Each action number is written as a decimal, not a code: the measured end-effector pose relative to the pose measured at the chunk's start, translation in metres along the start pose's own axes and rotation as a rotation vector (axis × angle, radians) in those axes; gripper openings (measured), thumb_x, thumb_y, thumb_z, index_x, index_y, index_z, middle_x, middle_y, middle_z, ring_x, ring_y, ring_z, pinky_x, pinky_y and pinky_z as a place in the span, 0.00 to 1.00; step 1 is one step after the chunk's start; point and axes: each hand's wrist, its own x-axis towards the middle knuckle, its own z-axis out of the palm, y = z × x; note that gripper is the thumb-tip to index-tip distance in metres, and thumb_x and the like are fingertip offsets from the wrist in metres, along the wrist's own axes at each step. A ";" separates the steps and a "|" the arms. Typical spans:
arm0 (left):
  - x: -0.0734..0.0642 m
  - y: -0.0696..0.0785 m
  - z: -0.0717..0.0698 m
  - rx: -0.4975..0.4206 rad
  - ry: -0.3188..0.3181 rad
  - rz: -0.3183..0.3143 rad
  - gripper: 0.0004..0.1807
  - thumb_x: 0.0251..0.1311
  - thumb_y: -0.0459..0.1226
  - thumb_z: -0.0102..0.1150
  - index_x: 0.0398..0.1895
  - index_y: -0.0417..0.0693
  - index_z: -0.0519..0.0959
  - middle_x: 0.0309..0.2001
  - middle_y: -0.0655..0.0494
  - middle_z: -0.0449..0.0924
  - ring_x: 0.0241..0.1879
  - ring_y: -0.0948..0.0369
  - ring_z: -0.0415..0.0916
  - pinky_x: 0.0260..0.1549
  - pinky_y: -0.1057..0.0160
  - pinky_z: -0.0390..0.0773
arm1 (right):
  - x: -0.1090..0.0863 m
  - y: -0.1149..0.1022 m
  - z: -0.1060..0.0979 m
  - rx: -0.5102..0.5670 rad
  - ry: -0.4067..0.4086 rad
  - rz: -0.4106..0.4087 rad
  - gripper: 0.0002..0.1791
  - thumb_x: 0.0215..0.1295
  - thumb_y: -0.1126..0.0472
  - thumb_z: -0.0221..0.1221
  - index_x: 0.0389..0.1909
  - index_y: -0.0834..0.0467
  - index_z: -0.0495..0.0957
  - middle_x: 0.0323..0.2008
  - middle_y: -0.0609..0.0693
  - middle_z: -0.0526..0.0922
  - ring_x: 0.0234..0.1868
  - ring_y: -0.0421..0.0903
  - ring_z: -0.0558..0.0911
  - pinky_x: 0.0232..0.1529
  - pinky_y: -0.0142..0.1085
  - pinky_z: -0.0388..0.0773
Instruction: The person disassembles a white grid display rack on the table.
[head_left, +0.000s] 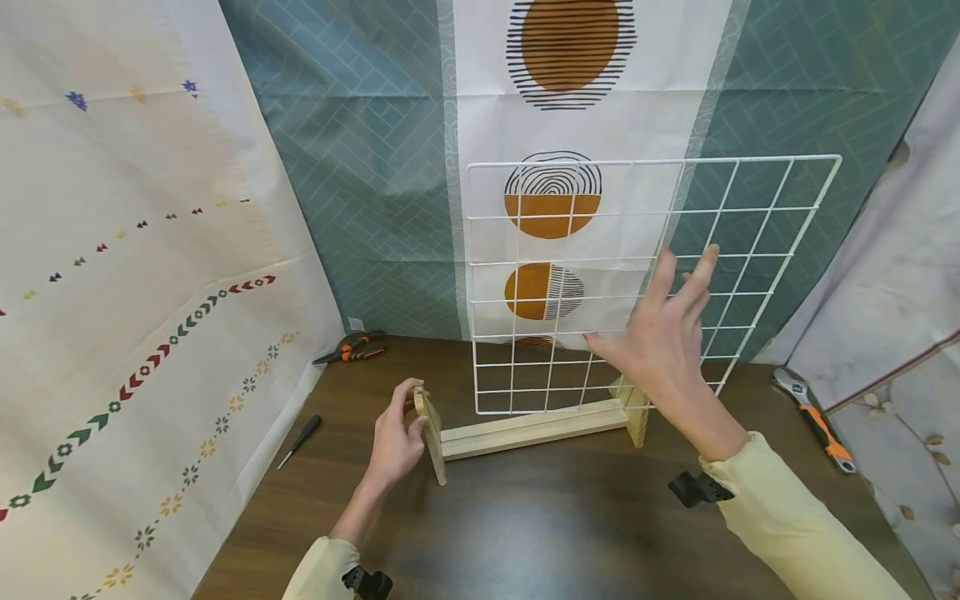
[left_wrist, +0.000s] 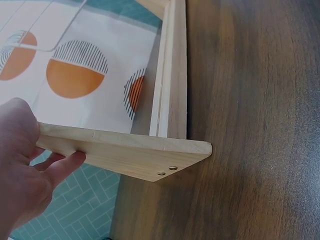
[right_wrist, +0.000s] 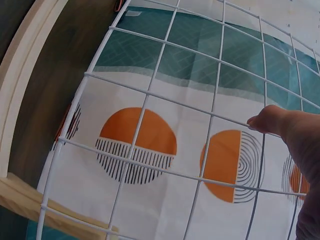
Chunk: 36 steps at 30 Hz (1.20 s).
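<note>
A pale wooden stand has a grooved crossbar (head_left: pixel 532 431) between a left end board (head_left: pixel 432 437) and a right end board (head_left: pixel 637 423). My left hand (head_left: pixel 395 437) pinches the upper part of the left end board; two metal screw heads (left_wrist: pixel 167 171) show low on that board's outer face. With my right hand (head_left: pixel 667 337) I hold a white wire grid panel (head_left: pixel 558 298) upright, its lower edge near the crossbar. In the right wrist view my thumb (right_wrist: pixel 265 119) lies against a wire. Whether the lower wire sits in the groove cannot be told.
Orange-handled pliers (head_left: pixel 351 347) and a dark screwdriver (head_left: pixel 302 440) lie on the left of the brown table (head_left: pixel 525 533). An adjustable wrench (head_left: pixel 816 421) lies on the right. A patterned cloth (head_left: pixel 360 167) hangs behind the grid.
</note>
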 end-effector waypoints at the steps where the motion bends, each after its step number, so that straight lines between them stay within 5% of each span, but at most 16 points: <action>1: 0.000 0.000 0.000 -0.004 -0.004 -0.006 0.38 0.49 0.10 0.57 0.63 0.43 0.68 0.49 0.40 0.80 0.52 0.42 0.79 0.47 0.44 0.80 | -0.001 0.002 0.000 -0.002 -0.008 0.012 0.75 0.27 0.49 0.83 0.74 0.63 0.45 0.76 0.67 0.27 0.65 0.74 0.57 0.40 0.70 0.74; 16: -0.003 -0.001 -0.003 -0.013 0.009 0.017 0.37 0.48 0.09 0.57 0.63 0.38 0.68 0.49 0.38 0.79 0.52 0.40 0.79 0.47 0.42 0.80 | -0.011 0.021 -0.006 -0.023 -0.083 0.112 0.77 0.28 0.50 0.84 0.76 0.63 0.42 0.76 0.63 0.21 0.68 0.72 0.56 0.37 0.69 0.74; 36: -0.013 0.000 -0.006 0.020 0.028 -0.025 0.39 0.47 0.10 0.59 0.63 0.43 0.68 0.49 0.40 0.79 0.53 0.42 0.79 0.52 0.44 0.77 | -0.026 0.040 -0.005 -0.046 -0.071 0.125 0.76 0.27 0.52 0.84 0.74 0.66 0.43 0.75 0.68 0.23 0.65 0.76 0.58 0.36 0.69 0.75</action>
